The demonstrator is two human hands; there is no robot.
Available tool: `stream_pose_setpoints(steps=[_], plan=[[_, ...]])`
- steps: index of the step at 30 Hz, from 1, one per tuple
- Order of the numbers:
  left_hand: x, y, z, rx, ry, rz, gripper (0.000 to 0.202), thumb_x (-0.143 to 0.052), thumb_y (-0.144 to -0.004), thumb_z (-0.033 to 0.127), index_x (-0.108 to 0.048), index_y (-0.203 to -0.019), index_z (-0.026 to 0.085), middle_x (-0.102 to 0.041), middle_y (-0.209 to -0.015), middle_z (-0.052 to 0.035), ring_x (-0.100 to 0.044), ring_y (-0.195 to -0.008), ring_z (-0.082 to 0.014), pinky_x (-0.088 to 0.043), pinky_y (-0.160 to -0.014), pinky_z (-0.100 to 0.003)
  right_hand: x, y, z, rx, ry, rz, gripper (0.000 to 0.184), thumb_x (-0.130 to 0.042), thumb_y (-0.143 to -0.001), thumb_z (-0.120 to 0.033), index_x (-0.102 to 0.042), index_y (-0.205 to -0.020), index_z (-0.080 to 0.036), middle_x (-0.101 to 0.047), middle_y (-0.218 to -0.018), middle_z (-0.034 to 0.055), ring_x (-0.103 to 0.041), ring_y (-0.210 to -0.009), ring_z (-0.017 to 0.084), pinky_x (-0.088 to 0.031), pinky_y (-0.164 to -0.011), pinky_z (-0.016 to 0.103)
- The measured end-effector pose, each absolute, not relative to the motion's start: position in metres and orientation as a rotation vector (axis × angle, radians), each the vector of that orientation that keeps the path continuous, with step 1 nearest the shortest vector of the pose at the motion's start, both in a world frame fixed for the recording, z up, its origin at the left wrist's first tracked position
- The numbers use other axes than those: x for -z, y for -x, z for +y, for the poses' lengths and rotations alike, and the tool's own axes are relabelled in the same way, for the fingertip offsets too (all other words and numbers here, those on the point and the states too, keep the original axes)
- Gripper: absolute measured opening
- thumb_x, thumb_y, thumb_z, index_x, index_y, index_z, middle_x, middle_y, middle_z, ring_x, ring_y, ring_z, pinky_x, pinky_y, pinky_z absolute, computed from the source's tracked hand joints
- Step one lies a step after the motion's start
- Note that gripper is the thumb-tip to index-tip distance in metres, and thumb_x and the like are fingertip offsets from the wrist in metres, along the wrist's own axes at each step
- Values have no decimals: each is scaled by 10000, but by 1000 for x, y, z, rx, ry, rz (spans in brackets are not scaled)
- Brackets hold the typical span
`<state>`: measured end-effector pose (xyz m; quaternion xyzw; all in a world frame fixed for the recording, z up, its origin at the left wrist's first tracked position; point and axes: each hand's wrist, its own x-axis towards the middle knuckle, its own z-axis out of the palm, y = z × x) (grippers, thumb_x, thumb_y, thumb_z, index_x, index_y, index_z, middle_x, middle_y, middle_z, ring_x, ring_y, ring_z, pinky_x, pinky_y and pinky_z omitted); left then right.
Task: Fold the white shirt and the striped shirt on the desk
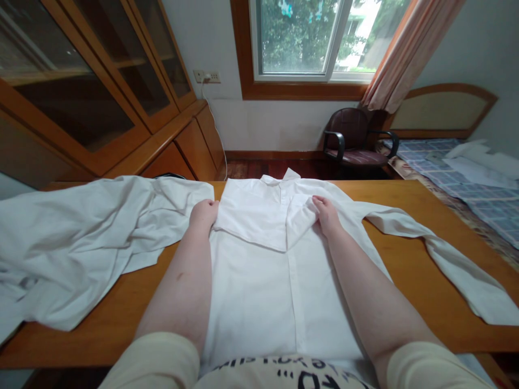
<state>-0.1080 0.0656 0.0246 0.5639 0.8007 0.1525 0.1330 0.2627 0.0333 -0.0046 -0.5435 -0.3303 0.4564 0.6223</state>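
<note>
A white button-up shirt [259, 292] lies front side up on the wooden table, collar toward the far edge. Its left sleeve is folded across the upper chest, while the right-hand sleeve [458, 265] stretches out over the table. My left hand [203, 215] is closed on the shirt's left side edge, at the fold. With the fingers pinched, my right hand [325, 216] grips the folded-over sleeve near the middle of the chest, lifting the cloth a little. Left of my left arm lies a crumpled heap of white cloth [97, 232].
The wooden table [401, 197] spans the view. Beyond it stand a brown armchair [352, 135], a bed with a blue checked cover [466, 183], and a wooden cabinet [162, 124] on the left. A white cable [217, 124] hangs from a wall socket.
</note>
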Motion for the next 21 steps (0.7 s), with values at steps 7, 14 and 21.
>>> stream_pose_setpoints(steps=[7, 14, 21], plan=[[-27, 104, 65, -146, -1749, 2301, 451, -453, -822, 507, -718, -895, 149, -708, -960, -203, -644, -923, -355, -471, -775, -410, -1, -260, 29, -1092, 1205, -811, 446, -716, -564, -274, -598, -990, -215, -700, -803, 11, -649, -694, 208, -524, -660, 346], [-23, 104, 69, -122, -1716, 2309, 449, -449, -839, 500, -712, -925, 147, -707, -973, -191, -643, -941, -344, -466, -777, -390, -1, -277, 37, -1071, 1031, -685, 238, -551, -665, -409, -635, -755, -204, -699, -764, 39, -649, -832, 267, -524, -774, 405], [-22, 103, 69, -108, -1734, 2323, 419, -465, -830, 508, -712, -901, 176, -713, -937, -164, -649, -918, -321, -465, -752, -372, -15, -286, 27, -1114, 1015, -771, 678, -382, -758, -759, -677, -998, -198, -714, -868, 94, -643, -954, 310, -498, -826, 470]])
